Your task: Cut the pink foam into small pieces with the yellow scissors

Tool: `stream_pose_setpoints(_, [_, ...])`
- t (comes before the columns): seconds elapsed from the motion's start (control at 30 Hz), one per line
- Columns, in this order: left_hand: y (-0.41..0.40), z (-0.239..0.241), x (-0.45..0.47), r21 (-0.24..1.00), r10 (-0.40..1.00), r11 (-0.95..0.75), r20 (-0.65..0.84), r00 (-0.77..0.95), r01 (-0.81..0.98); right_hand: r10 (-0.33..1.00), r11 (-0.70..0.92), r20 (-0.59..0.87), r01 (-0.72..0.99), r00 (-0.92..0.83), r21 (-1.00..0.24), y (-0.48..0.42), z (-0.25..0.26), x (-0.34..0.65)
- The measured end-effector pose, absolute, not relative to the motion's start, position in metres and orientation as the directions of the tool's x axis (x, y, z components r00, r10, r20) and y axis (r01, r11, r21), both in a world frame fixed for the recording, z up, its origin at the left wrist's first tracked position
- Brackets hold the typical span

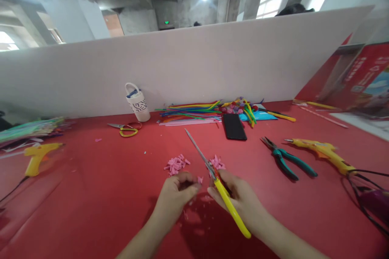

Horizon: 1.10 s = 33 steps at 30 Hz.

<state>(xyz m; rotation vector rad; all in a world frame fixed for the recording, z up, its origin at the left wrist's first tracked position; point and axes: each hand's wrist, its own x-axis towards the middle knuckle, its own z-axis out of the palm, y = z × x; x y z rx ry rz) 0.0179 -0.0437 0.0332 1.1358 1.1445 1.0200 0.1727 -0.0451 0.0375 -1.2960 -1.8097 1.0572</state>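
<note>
1. The right hand [240,198] is working at the near edge of the red surface [91,194], with its grip closed around the yellow handles of the scissors [223,194].
2. The scissors are pointing away and to the left, toward the far edge. The blades seem to be lying together, though they are too thin in this view to be sure.
3. The left hand [178,190] is curling just left of the scissors, its grip pinching a pink scrap [199,179] between the fingertips, close to the blades' pivot.
4. A pile of pink cuttings [176,164] is lying just beyond the left hand, and a smaller pink heap [218,162] is sitting right of the blades.
5. A black phone [234,126] is lying flat past the blade tip, toward the far edge.
6. Coloured stems [191,112] are lying in a bundle along the far edge against the white partition [197,60], with a small white bag [138,103] standing to their left.
7. A second pair of yellow scissors [127,129] is resting near that bag.
8. Green-handled pliers [287,162] and a yellow glue gun [325,151] are lying to the right, side by side.
9. Another glue gun [38,156] is lying near the left edge.
</note>
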Motion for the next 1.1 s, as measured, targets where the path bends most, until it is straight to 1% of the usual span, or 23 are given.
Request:
stream_pose_setpoints(0.1, [-0.039,0.041,0.008,0.965,0.991,0.133,-0.131,0.025,-0.228,0.942,0.298,0.115,0.625,-0.316,-0.721,-0.046,0.036,0.176])
stream_pose_setpoints(0.17, [-0.037,0.046,0.002,0.937,0.993,0.108,-0.118,-0.008,-0.331,0.924,0.366,0.140,0.721,-0.355,-0.588,-0.047,0.034,0.176])
stream_pose_setpoints(0.3, [-0.036,0.051,-0.005,0.906,0.995,0.072,-0.096,-0.035,-0.416,0.884,0.467,0.178,0.806,-0.431,-0.364,-0.046,0.029,0.176])
stream_pose_setpoints(0.43, [-0.037,0.052,-0.006,0.891,0.995,0.028,-0.068,-0.072,-0.453,0.867,0.493,0.200,0.841,-0.456,-0.221,-0.046,0.023,0.176])
stream_pose_setpoints(0.6, [-0.039,0.052,-0.006,0.884,0.995,-0.008,-0.040,-0.094,-0.467,0.855,0.504,0.229,0.851,-0.466,-0.149,-0.045,0.021,0.174])
stream_pose_setpoints(0.77, [-0.040,0.054,-0.005,0.880,0.989,-0.019,-0.052,-0.136,-0.475,0.856,0.502,0.223,0.853,-0.466,-0.145,-0.046,0.022,0.172])
stream_pose_setpoints(1.1, [-0.039,0.054,-0.007,0.895,0.986,-0.024,-0.051,-0.156,-0.446,0.856,0.501,0.216,0.857,-0.470,-0.117,-0.045,0.022,0.171])
